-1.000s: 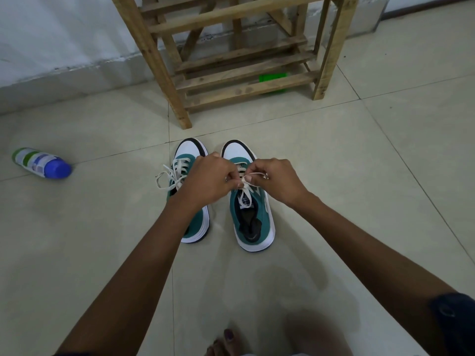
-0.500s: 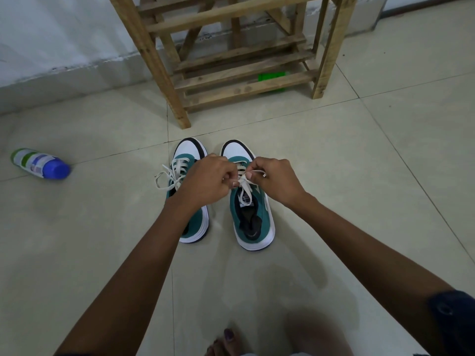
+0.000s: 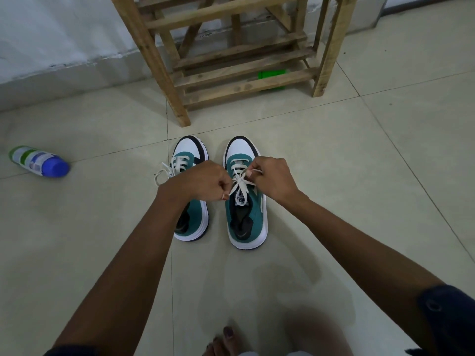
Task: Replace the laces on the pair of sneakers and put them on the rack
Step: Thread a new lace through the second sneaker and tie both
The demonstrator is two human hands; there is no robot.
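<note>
Two teal and white sneakers stand side by side on the tiled floor, toes toward the wooden rack (image 3: pixel 164 80). The left sneaker (image 3: pixel 191 152) carries a white lace tied in a loose bow (image 3: pixel 167 169). Over the right sneaker (image 3: pixel 246 217), my left hand (image 3: pixel 203 181) pinches one end of the white lace (image 3: pixel 240 182) and my right hand (image 3: pixel 273 179) pinches the other end. The two ends cross between my hands above the tongue. My left forearm hides part of the left sneaker.
A white bottle with a blue cap (image 3: pixel 38 161) lies on the floor at the left. A green object (image 3: pixel 272 74) sits under the rack's lowest slats. A grey wall runs behind the rack. My bare toes (image 3: pixel 223 340) show at the bottom edge.
My hands have drawn apart a little, the left one sliding toward me, so the lace ends now stretch crossed between them. The sneakers have stayed in place.
</note>
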